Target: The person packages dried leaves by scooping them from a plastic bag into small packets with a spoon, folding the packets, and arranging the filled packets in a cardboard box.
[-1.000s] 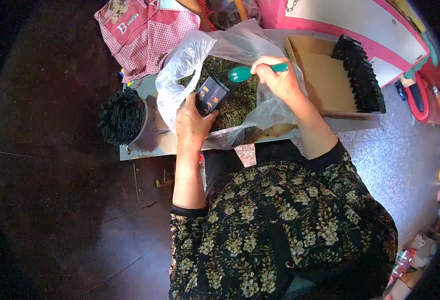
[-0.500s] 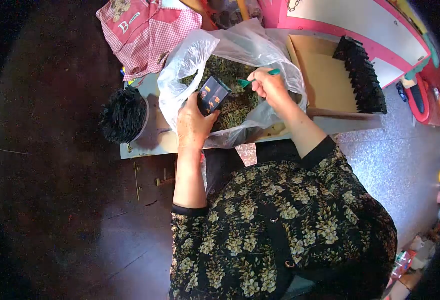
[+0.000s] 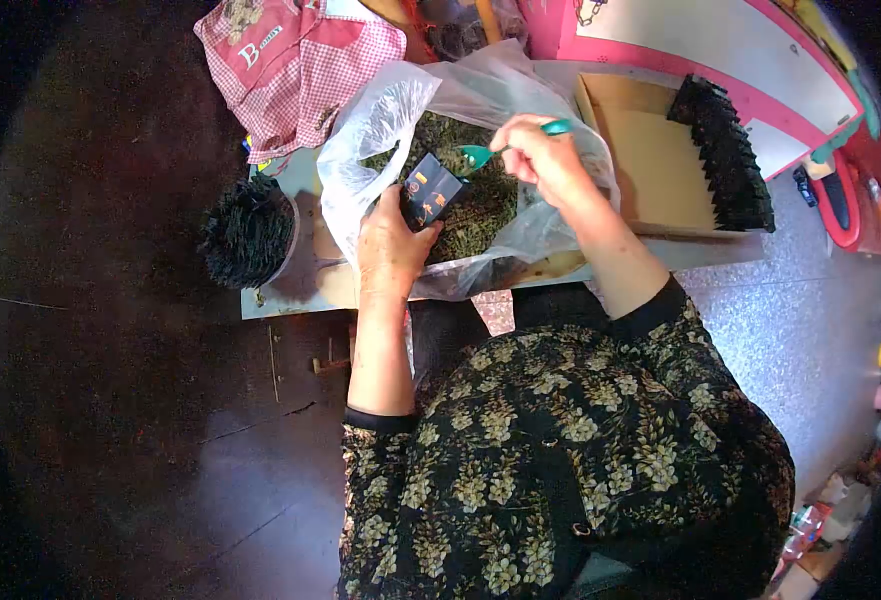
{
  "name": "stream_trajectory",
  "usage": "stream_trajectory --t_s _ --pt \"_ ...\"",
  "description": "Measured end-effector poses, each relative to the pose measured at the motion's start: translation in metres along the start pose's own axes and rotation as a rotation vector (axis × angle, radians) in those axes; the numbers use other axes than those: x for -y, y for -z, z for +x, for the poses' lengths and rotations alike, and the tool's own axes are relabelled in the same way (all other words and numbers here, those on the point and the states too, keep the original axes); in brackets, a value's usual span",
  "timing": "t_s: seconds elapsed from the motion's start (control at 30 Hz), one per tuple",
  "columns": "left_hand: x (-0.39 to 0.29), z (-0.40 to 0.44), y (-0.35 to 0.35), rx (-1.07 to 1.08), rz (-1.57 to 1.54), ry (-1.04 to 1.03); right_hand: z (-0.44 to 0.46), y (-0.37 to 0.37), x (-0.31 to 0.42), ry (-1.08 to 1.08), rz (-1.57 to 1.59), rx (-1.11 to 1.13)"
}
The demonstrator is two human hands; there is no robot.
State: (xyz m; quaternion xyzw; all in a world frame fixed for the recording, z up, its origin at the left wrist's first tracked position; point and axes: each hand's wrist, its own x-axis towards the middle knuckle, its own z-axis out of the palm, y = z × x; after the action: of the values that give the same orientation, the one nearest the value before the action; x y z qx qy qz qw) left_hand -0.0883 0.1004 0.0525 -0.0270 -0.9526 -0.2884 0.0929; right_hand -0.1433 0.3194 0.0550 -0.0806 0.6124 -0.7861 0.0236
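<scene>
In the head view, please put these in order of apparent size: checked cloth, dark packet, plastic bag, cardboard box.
1. Plastic bag
2. Checked cloth and cardboard box: too alike to rank
3. Dark packet

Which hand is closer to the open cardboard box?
Right. The right hand, gripping the green spoon, is just left of the cardboard box; the left hand, holding a dark packet, is farther left.

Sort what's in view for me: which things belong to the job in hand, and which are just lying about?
In use, or probably so:
- packet, in the left hand
- spoon, in the right hand
- dried leaves in the bag
- box with black packets
- black bunch, less certain

Apparently lying about:
- checked cloth
- chain
</scene>
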Motion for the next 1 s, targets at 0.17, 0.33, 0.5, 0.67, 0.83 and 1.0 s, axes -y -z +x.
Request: stream_trajectory --t_s 0.17,0.33,0.5,0.67,0.83,1.0 --pt "-0.001 -0.001 0.0 0.009 0.001 -0.009 -0.011 -0.03 0.001 0.4 -0.509 0.216" --pt "0.003 -0.002 -0.001 -0.013 -0.049 0.002 -0.019 -0.024 0.015 0.548 -0.594 0.212" --pt "0.006 -0.002 -0.002 -0.015 -0.019 -0.002 -0.002 0.008 0.003 0.423 -0.619 -0.009" --pt "0.004 -0.002 -0.001 -0.005 -0.013 0.013 0.012 0.004 -0.059 0.159 -0.792 -0.137" --pt "0.01 -0.001 -0.005 -0.033 0.0 -0.02 0.011 -0.002 -0.068 -0.202 -0.147 -0.247" --pt "0.008 0.0 -0.004 0.01 -0.01 0.011 0.01 0.02 -0.057 -0.161 -0.038 -0.262"
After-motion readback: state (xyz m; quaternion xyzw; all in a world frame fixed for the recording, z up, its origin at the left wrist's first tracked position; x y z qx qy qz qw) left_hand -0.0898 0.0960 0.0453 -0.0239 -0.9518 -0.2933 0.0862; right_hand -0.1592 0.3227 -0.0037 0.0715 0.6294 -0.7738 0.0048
